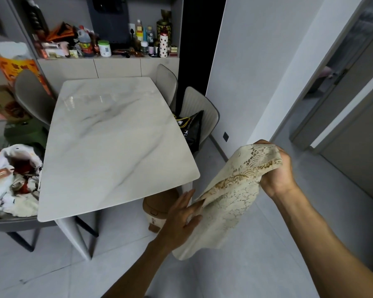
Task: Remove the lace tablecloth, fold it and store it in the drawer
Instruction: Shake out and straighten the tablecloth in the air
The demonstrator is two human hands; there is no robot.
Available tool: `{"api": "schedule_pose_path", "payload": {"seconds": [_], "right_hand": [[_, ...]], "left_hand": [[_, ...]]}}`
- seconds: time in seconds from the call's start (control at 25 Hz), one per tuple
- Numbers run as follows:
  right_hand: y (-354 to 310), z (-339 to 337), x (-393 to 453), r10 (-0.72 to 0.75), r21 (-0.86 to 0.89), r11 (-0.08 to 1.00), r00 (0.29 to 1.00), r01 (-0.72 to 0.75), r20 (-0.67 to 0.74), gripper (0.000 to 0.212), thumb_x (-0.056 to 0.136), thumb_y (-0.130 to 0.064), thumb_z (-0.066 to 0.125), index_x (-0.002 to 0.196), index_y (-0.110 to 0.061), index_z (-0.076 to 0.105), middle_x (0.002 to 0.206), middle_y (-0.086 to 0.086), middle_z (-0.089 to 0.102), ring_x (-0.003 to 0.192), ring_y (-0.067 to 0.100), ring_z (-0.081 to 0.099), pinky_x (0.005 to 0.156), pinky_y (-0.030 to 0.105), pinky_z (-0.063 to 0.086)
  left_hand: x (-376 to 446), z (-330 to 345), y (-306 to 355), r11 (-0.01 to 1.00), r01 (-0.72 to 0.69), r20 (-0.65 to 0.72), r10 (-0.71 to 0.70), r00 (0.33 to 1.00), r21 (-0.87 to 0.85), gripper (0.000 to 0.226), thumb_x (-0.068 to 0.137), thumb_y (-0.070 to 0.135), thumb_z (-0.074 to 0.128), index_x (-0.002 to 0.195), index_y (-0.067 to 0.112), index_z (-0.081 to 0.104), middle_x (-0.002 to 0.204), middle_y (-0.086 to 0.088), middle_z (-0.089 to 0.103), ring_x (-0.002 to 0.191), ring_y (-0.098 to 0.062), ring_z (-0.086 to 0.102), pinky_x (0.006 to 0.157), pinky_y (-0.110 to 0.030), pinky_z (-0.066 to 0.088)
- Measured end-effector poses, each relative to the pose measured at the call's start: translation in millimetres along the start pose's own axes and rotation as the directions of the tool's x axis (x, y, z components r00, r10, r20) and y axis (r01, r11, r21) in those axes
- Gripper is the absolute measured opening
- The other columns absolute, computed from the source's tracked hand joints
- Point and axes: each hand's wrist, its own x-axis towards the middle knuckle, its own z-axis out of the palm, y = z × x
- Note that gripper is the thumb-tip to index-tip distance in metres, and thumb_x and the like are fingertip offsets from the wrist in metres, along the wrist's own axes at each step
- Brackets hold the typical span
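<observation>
The cream lace tablecloth [228, 198], with gold leaf patterns, is folded into a thick bundle and hangs in the air to the right of the table's near corner. My right hand [278, 168] grips its upper end in a fist. My left hand [181, 218] lies flat against the bundle's left side, fingers spread, pinching a fold near its middle. The white marble table [116, 143] is bare. No drawer can be made out for certain; flat cabinet fronts [116, 67] run below the shelf at the back.
Grey chairs stand around the table; one at the right holds a black bag [192, 130], one at the left holds a pile of clothes [15, 179]. A small tan bin [157, 209] sits under the table's near corner. Bottles crowd the back shelf [108, 46]. Doorways open at the right.
</observation>
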Motion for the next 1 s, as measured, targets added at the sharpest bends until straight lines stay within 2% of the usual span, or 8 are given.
{"api": "schedule_pose_path", "payload": {"seconds": [0.12, 0.2, 0.28, 0.4, 0.52, 0.64, 0.84, 1.0], "right_hand": [[0.3, -6.4, -0.5, 0.030, 0.062, 0.998, 1.000, -0.030, 0.008, 0.008, 0.062, -0.013, 0.048, 0.060, -0.012, 0.055, 0.052, 0.000, 0.051, 0.051, 0.017, 0.046, 0.055, 0.024, 0.035], [3.7, -10.4, 0.2, 0.051, 0.107, 0.993, 0.999, -0.051, 0.000, 0.027, 0.073, -0.009, 0.038, 0.054, -0.017, 0.056, 0.049, -0.004, 0.052, 0.047, 0.012, 0.047, 0.052, 0.021, 0.036], [9.2, -9.9, 1.7, 0.083, 0.156, 0.984, 0.997, -0.080, -0.010, 0.033, 0.079, -0.008, 0.032, 0.056, -0.016, 0.054, 0.050, -0.004, 0.052, 0.047, 0.012, 0.047, 0.051, 0.021, 0.036], [15.1, -3.1, 2.0, 0.112, 0.210, 0.972, 0.994, -0.107, -0.012, 0.012, 0.069, -0.017, 0.043, 0.060, -0.015, 0.051, 0.053, -0.002, 0.054, 0.050, 0.014, 0.048, 0.052, 0.021, 0.036], [19.4, -0.3, 1.7, 0.116, 0.250, 0.962, 0.993, -0.109, -0.013, 0.010, 0.063, -0.021, 0.046, 0.060, -0.014, 0.052, 0.054, -0.001, 0.054, 0.050, 0.014, 0.050, 0.053, 0.022, 0.038], [21.4, -2.5, 0.7, 0.127, 0.293, 0.950, 0.991, -0.109, -0.045, 0.030, 0.077, -0.015, 0.038, 0.055, -0.017, 0.058, 0.053, -0.003, 0.057, 0.050, 0.012, 0.053, 0.054, 0.022, 0.040], [21.8, -4.8, 3.7, 0.139, 0.307, 0.950, 0.956, -0.055, -0.258, 0.035, 0.080, -0.009, 0.036, 0.059, -0.014, 0.063, 0.060, 0.004, 0.063, 0.057, 0.019, 0.063, 0.060, 0.029, 0.054], [28.0, -1.1, 5.9, 0.092, 0.194, 0.981, 0.895, -0.007, -0.436, 0.036, 0.079, -0.003, 0.046, 0.048, -0.016, 0.061, 0.052, 0.003, 0.060, 0.049, 0.019, 0.060, 0.052, 0.025, 0.053]], "left_hand": [[5.8, -9.6, 17.6, 0.906, 0.157, 0.014, -0.164, 0.986, -0.394, 0.029, 0.077, 0.053, 0.073, 0.102, 0.038, 0.074, 0.137, 0.016, 0.058, 0.131, -0.012, 0.050, 0.111, -0.032, 0.041], [10.7, -9.0, 19.9, 0.798, 0.233, -0.002, -0.282, 0.960, -0.555, 0.034, 0.070, 0.053, 0.078, 0.091, 0.027, 0.071, 0.116, 0.012, 0.070, 0.112, -0.018, 0.063, 0.099, -0.038, 0.052], [15.6, -6.1, 23.3, 0.870, 0.269, -0.035, -0.310, 0.950, -0.413, 0.048, 0.065, 0.060, 0.078, 0.105, 0.039, 0.060, 0.115, 0.018, 0.065, 0.112, -0.009, 0.061, 0.094, -0.028, 0.053], [21.9, 7.1, 24.2, 0.949, 0.269, -0.004, -0.274, 0.962, -0.164, 0.062, 0.069, 0.054, 0.078, 0.122, 0.047, 0.047, 0.123, 0.021, 0.057, 0.115, 0.005, 0.053, 0.091, -0.010, 0.045], [19.2, 23.0, 15.5, 0.963, 0.252, -0.030, -0.256, 0.966, -0.092, 0.050, 0.083, 0.029, 0.072, 0.129, 0.032, 0.052, 0.128, 0.013, 0.059, 0.119, -0.007, 0.056, 0.099, -0.027, 0.051], [14.1, 25.2, 11.4, 0.962, 0.273, -0.181, -0.273, 0.945, -0.025, 0.016, 0.093, 0.017, 0.060, 0.107, 0.019, 0.067, 0.101, 0.005, 0.071, 0.095, -0.012, 0.065, 0.083, -0.034, 0.056], [2.1, 15.2, 21.5, 0.972, 0.194, -0.326, -0.227, 0.918, -0.129, 0.008, 0.095, 0.013, 0.059, 0.090, 0.019, 0.060, 0.074, 0.006, 0.063, 0.067, -0.006, 0.059, 0.058, -0.017, 0.047], [-18.7, 21.8, 42.5, 0.997, 0.018, -0.240, 0.001, 0.971, 0.076, 0.018, 0.089, -0.002, 0.058, 0.086, 0.012, 0.067, 0.082, -0.002, 0.070, 0.075, 0.002, 0.060, 0.072, -0.003, 0.046]]}}
